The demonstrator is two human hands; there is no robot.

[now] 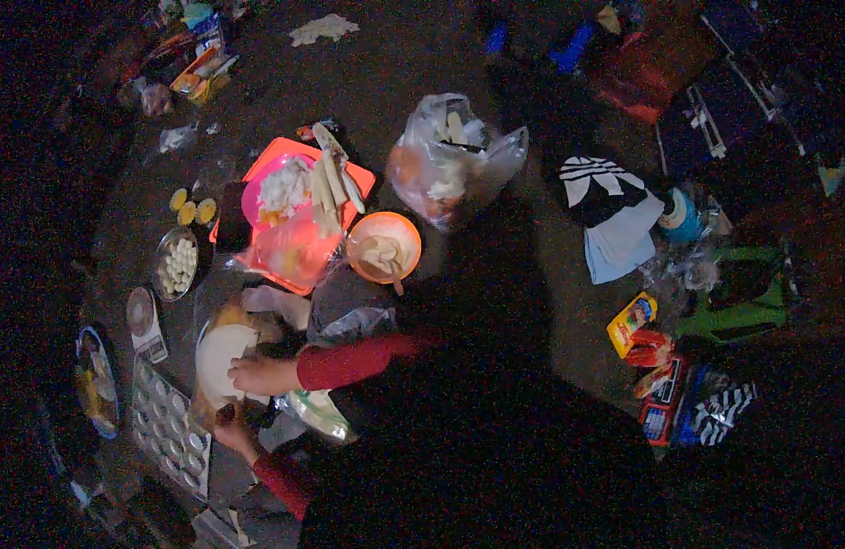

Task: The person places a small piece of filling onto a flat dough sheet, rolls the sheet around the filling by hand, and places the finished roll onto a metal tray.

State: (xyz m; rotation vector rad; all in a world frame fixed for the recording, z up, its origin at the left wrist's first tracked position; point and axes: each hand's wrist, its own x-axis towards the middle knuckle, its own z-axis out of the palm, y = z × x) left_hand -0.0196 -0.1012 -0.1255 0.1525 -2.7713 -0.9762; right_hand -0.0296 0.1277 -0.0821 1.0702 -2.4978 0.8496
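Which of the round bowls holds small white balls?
The shallow metal bowl left of the orange tray; the orange plastic bowl holds pale dough pieces, the pink bowl white shreds.

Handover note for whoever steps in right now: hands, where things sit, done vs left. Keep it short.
Right hand: flat on the pale round sheet of dough, pressing it.
Left hand: at the dough's near edge; the grip is too dark to tell.
Grey metal tray of small round moulds: to the person's left, beside the dough.
Round metal plate of small white dough balls: further out, past the dough.
Orange bowl: ahead, holds pale pieces.
Done: balls portioned, one sheet flattened.
Left: whether the moulds are filled cannot be told.
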